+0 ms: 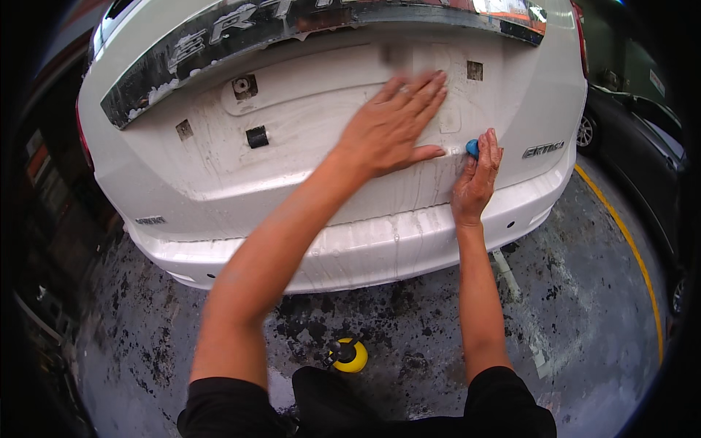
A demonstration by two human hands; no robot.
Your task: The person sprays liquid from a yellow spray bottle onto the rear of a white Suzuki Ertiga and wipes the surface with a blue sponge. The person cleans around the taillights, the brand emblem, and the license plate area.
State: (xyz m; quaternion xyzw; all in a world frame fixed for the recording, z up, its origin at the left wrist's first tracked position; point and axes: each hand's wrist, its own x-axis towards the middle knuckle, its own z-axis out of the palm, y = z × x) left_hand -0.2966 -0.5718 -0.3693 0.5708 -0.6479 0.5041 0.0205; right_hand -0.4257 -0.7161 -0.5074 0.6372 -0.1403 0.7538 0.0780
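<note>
A white car's tailgate (328, 180) fills the upper view, wet and streaked with brownish dirt. My left hand (397, 123) lies palm down against its recessed panel, fingers extended and slightly spread; nothing shows in it, and the fingertips are a little blurred. To its right and lower, my right hand (479, 175) is raised at the panel's lower edge, with a small blue lump (472, 148) between its fingers and thumb. Above the hands runs a dark, glossy trim bar (246, 33) with chrome letters and bits of foam. A chrome badge (543, 149) sits right of my right hand.
The white rear bumper (361, 246) juts out below the tailgate. On the stained grey floor (416, 328) stands a yellow pump sprayer (350, 356), close to my legs. A dark car (630, 148) is parked at the right, beyond a yellow floor line (630, 241).
</note>
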